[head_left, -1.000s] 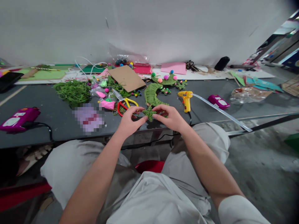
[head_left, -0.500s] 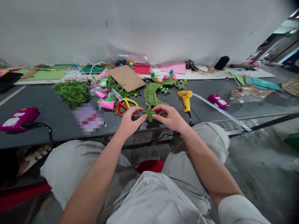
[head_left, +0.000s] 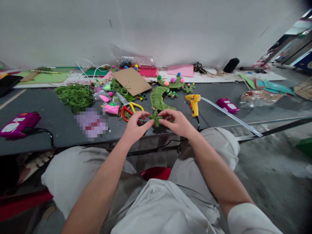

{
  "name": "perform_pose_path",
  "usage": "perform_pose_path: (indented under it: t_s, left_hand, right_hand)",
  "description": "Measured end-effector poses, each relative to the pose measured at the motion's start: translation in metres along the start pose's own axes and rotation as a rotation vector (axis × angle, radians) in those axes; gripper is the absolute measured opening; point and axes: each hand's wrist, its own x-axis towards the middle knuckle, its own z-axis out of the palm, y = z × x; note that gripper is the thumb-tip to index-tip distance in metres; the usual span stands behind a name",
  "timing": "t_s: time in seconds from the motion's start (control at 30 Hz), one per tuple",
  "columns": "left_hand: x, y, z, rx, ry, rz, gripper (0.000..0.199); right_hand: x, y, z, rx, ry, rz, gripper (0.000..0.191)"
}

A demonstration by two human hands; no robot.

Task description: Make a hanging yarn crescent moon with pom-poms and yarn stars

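Note:
A small green yarn-wrapped star (head_left: 155, 118) is pinched between my two hands, just above the table's front edge. My left hand (head_left: 136, 127) grips its left side with thumb and fingers. On the other side, the thumb and fingers of my right hand (head_left: 177, 123) close on its right points. Right behind the star lies a green yarn-wrapped crescent (head_left: 159, 99). Scissors (head_left: 130, 106) with red and yellow handles rest beside my left fingers. To the right of my right hand stands a yellow glue gun (head_left: 194, 103) with a long clear glue stick in its back.
A heap of green yarn (head_left: 75, 97) lies at left, near small bags of pompoms (head_left: 110, 108). Brown cardboard (head_left: 131, 82) and a pompom-trimmed green piece (head_left: 173, 84) lie further back. Purple boxes sit at far left (head_left: 20, 125) and right (head_left: 227, 106). A black cord hangs below the edge.

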Motion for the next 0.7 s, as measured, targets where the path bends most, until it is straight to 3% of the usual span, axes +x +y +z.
perform_pose_path:
  t_s: [0.47,0.7]
  left_hand:
    - [0.000,-0.003,0.002,0.038,0.004,0.009,0.031]
    - [0.004,-0.001,-0.013,-0.072,-0.025,-0.017,0.022]
  right_hand:
    - [0.001,-0.001,0.000,-0.006,0.001,0.018,0.021]
    - [0.002,0.002,0.002,-0.028,-0.010,0.029,0.022]
